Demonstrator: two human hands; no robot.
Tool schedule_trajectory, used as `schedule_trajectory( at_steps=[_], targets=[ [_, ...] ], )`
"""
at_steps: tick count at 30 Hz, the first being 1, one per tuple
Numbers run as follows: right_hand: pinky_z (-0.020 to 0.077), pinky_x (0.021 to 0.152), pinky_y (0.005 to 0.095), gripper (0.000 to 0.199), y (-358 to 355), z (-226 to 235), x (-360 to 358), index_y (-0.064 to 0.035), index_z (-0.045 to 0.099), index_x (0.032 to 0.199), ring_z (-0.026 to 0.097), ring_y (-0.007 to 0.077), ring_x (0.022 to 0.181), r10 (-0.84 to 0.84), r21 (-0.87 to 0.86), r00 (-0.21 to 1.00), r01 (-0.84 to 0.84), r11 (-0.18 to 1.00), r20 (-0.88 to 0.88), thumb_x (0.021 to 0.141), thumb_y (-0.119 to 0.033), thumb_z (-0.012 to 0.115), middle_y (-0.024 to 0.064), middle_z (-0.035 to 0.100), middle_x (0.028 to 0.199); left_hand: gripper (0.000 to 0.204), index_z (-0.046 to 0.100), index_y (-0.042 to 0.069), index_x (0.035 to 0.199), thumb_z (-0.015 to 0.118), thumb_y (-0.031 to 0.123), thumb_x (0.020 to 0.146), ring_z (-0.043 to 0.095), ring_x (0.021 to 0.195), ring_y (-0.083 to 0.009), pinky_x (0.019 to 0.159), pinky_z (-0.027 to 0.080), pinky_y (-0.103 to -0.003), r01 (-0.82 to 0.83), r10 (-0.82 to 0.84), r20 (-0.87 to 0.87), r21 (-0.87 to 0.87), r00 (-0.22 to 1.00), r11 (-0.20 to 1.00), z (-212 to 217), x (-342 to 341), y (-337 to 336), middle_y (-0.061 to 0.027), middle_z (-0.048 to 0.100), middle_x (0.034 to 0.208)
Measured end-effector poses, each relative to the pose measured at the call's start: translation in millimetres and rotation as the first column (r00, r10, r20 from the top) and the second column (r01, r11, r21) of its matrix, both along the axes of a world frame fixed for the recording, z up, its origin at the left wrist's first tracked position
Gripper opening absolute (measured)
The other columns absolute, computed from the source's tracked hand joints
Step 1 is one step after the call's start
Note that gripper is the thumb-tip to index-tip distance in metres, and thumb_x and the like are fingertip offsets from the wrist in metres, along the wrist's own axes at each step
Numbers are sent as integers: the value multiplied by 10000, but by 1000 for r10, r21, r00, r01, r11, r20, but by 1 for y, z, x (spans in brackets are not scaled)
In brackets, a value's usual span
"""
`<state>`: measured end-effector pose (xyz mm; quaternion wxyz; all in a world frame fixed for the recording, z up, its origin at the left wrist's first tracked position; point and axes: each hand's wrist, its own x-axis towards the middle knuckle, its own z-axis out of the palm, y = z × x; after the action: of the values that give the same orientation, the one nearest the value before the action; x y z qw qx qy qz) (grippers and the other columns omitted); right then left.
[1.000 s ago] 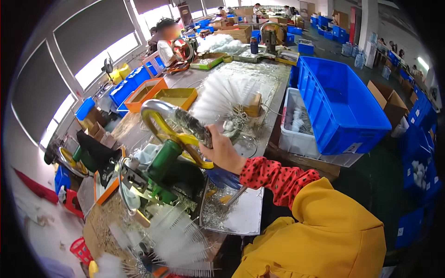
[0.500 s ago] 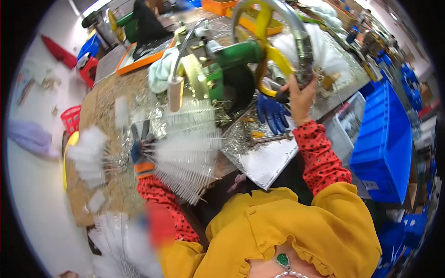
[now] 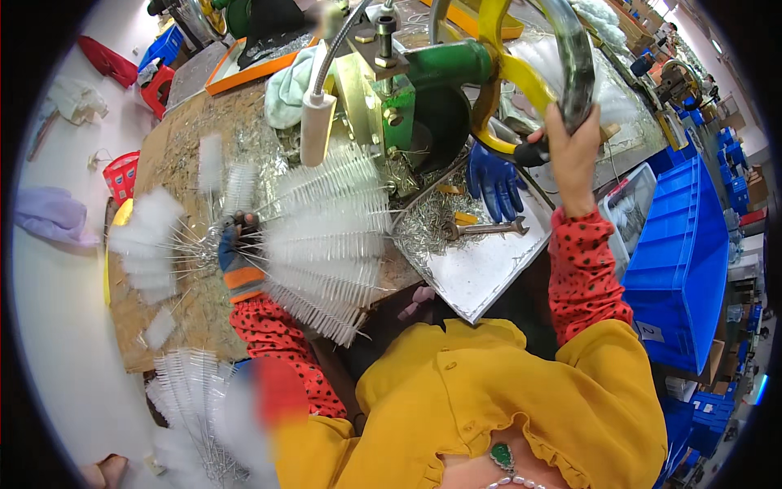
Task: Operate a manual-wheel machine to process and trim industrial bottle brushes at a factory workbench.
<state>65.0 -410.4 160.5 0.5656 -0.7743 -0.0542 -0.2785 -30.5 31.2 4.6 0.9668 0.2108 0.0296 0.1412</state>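
My left hand [image 3: 236,248], in a blue, grey and orange glove, is closed on the wire stems of a fanned bunch of white bristle brushes [image 3: 326,232]. The bristle ends spread to the right, toward the foot of a green hand press [image 3: 448,65]. My bare right hand [image 3: 573,159] grips the lower rim of the press's handwheel [image 3: 580,61], which has yellow spokes and a grey rim. Close to that hand is a black knob [image 3: 533,152]. A white lamp-like head on a flexible metal neck [image 3: 318,126] hangs before the press.
More white brushes [image 3: 151,244] lie left of my glove, and another pile [image 3: 191,387] is lower left. A white tray [image 3: 472,281] bears metal scraps, a wrench [image 3: 489,229] and a blue glove [image 3: 495,183]. Blue crates [image 3: 680,261] stand at the right.
The whole view has shifted. My left fingers looked stretched out and blurred before; they are now curled around the brush stems. My right hand stays on the handwheel.
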Motion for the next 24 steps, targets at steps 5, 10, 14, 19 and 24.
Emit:
schedule_trajectory(
  at_steps=[5,10,14,19,24],
  targets=[
    [421,432,254,285,-16,57,40,4,442,956,543,133,475,12,-416,995,-50,908,-94,786,-197,552,76,540,637,157,539,21,917,489,-19,774,578,836,-296,788,490,-392,-210,233,-130,172,964,962,11,-3,5,-127,580,936],
    [382,406,296,239,-1,128,77,28,503,757,503,169,427,16,-710,989,-116,695,-146,710,-199,558,90,475,487,121,546,41,871,482,-2,778,586,807,-295,752,494,-397,-224,301,-286,272,910,936,22,11,-3,-118,592,879],
    [381,407,292,215,-3,148,135,26,512,717,502,172,426,173,-835,969,-241,495,-178,706,-185,554,93,471,465,146,542,45,856,445,-27,773,589,796,-296,724,498,-419,-187,252,-249,259,935,948,14,18,7,-114,595,870],
    [382,410,296,216,33,135,162,26,509,735,504,180,427,236,-833,933,-352,427,-273,710,-185,551,99,477,472,152,542,56,862,459,-13,755,595,790,-305,717,498,-439,-266,366,-332,310,870,913,10,0,11,-121,597,874],
    [382,412,301,218,13,153,147,26,506,753,505,187,428,185,-828,955,-292,479,-230,713,-185,547,104,482,479,170,541,46,874,445,-27,754,592,801,-322,738,490,-471,-229,293,-268,246,918,942,6,21,12,-134,597,877]
  ],
)
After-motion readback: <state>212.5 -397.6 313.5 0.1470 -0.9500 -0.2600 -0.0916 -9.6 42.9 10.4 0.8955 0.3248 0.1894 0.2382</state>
